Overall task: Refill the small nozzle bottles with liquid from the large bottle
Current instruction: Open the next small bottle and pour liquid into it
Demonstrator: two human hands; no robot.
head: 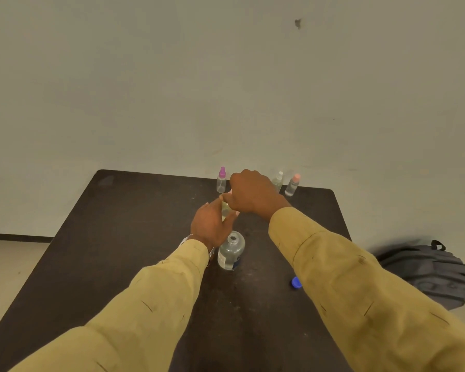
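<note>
Small bottle point(225, 210) clear, yellowish liquid; left hand point(211, 226) grips body, right hand point(253, 193) pinches top.

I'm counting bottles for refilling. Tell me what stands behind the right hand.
Behind the right hand, a small white-capped bottle shows its cap and part of its body; the hand covers the rest. Whether anything else stands behind the hand cannot be seen.

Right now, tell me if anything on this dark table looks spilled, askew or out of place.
No spill shows. The large clear plastic bottle stands open, while a small blue screw cap, probably its own, lies well apart to its right on the dark table, partly hidden by the right sleeve, which might sweep it off.
</note>
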